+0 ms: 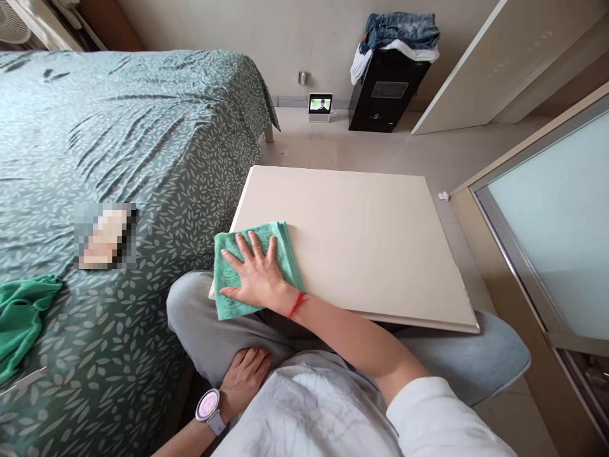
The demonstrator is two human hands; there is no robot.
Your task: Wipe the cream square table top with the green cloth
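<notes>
My right hand [257, 270], a red string at its wrist, lies flat with fingers spread on a folded green towel [292, 260]. The towel covers the near left corner of a cream tabletop [366, 241] and hangs a little over its edge. Under the near edge of this table are my knees in grey trousers [190, 304]. My left hand [245, 377] rests on my left thigh, fingers laid out flat and holding nothing. A watch [209, 405] with a pale strap is on that wrist.
To the left is a bed [166, 165] with a leaf-patterned green cover, carrying a blurred-out object [107, 238] and a green cloth [21, 317]. Beyond the table stand a small screen [320, 108] and a black box [385, 92] topped with jeans [402, 30]. A glass-panelled cabinet [561, 216] borders the right.
</notes>
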